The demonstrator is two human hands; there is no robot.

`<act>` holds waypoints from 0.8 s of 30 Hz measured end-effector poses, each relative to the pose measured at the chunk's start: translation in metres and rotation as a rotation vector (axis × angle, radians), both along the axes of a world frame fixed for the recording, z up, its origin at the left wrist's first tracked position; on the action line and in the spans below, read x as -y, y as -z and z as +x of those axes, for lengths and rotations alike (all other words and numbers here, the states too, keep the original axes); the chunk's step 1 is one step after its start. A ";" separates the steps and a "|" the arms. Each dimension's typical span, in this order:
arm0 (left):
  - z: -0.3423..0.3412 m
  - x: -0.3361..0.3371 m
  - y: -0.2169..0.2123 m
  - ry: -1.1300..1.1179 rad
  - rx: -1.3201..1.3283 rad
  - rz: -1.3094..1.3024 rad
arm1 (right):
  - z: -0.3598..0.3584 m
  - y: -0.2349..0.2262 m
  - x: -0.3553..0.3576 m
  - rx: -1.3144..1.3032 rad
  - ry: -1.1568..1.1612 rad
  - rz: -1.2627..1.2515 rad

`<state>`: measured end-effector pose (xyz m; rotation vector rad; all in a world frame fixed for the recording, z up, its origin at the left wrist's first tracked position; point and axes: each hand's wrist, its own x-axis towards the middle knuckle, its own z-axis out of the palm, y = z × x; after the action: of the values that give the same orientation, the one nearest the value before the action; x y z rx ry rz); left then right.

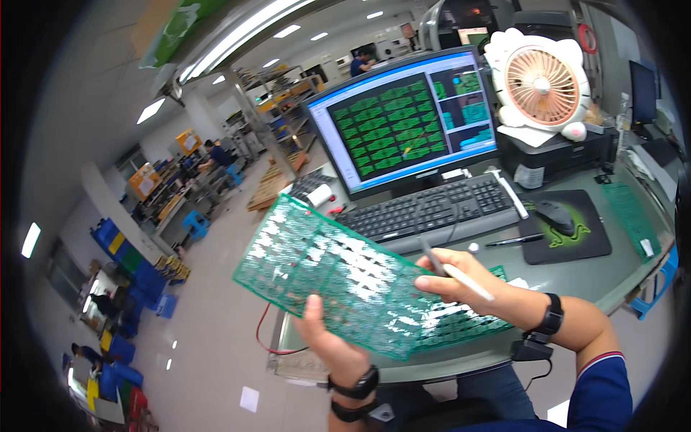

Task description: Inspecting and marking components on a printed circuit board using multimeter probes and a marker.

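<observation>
A green circuit board panel (331, 270), covered in rows of small parts and shining with glare, is tilted up above the front of the desk. My left hand (335, 345) grips its lower edge, thumb on the face and fingers hidden behind. At the panel's right end is my right hand (461, 281), its fingers closed round a slim pen-like tool (468, 281), dark at one end and white at the other; its exact kind is unclear. Whether this hand also touches the panel I cannot tell. Another green circuit board panel (468, 327) lies on the desk, partly covered by the first.
Behind the panel stand a black keyboard (432, 209) and a monitor (403, 122) displaying green board layouts. To the right are a pen (515, 240), a mouse (556, 216) on its mat (590, 241), and a white fan (540, 83) on a black printer (561, 158). Other people work far left.
</observation>
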<state>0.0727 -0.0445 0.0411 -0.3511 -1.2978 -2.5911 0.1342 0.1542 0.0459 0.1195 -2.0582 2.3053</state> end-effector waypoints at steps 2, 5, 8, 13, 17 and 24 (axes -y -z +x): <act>0.004 -0.003 0.011 0.106 -0.018 0.129 | 0.000 0.006 -0.003 0.035 0.002 -0.058; 0.012 -0.010 0.010 0.162 -0.028 0.180 | 0.005 0.006 -0.011 0.052 0.026 -0.068; 0.014 -0.017 0.013 0.171 -0.063 0.167 | 0.007 0.010 -0.024 0.038 0.031 -0.028; 0.022 -0.029 0.019 0.118 -0.077 0.041 | 0.009 0.007 -0.046 0.026 0.073 0.013; 0.020 -0.027 0.027 0.191 -0.079 -0.010 | 0.011 0.004 -0.059 0.017 0.092 0.007; 0.001 0.020 0.060 0.329 -0.392 -0.193 | 0.022 0.006 -0.109 -0.044 -0.017 -0.177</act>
<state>0.0739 -0.0649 -0.0188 -1.1296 -1.4381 -2.4612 0.1562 0.2628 0.0397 0.1791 -1.8295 2.4578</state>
